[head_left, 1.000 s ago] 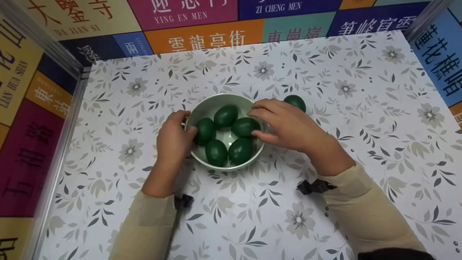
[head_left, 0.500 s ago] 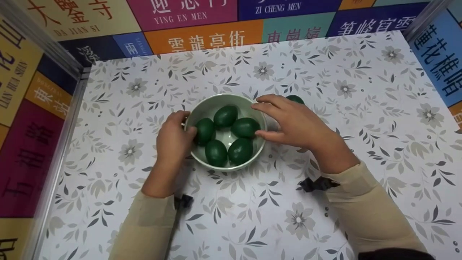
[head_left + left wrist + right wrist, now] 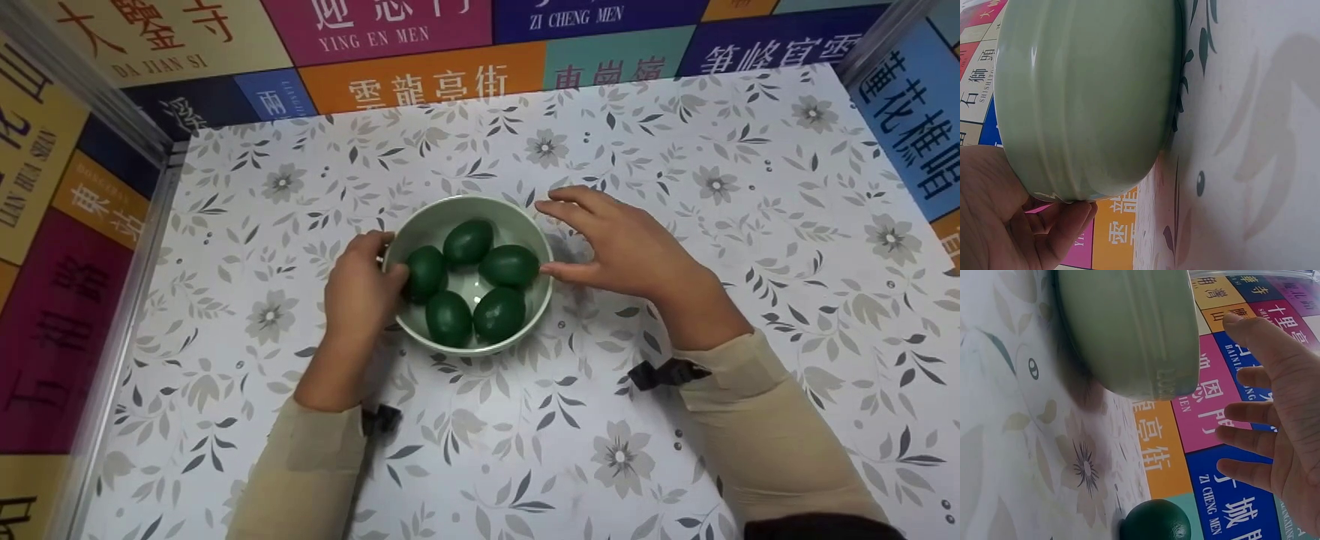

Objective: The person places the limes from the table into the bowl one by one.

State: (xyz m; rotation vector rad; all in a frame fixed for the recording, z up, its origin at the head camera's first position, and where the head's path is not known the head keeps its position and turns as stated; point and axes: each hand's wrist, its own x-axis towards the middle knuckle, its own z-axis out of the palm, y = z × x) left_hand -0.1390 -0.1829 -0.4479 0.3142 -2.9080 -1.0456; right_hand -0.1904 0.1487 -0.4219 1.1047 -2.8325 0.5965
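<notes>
A pale green bowl (image 3: pixel 514 221) stands on the table with several dark green eggs (image 3: pixel 469 241) inside, set in a loose ring. My left hand (image 3: pixel 361 289) grips its left side, thumb over the rim and fingers against the outer wall. In the left wrist view those fingers curl under the glazed side of the bowl (image 3: pixel 1089 95). Just off the right rim is my right hand (image 3: pixel 626 244), its spread fingers holding nothing. Another green egg (image 3: pixel 1157 522) lies on the table in the right wrist view; in the head view the right hand hides it.
The table (image 3: pixel 465 465) wears a white cover printed with grey leaves and flowers. Colourful panels with lettering (image 3: pixel 427 75) rise along its back, left and right sides. Black wrist mounts (image 3: pixel 667 373) sit under both sleeves.
My right hand has drawn away from the bowl, back and to the right, now covering the loose egg in the head view. The left hand and the bowl stay in place.
</notes>
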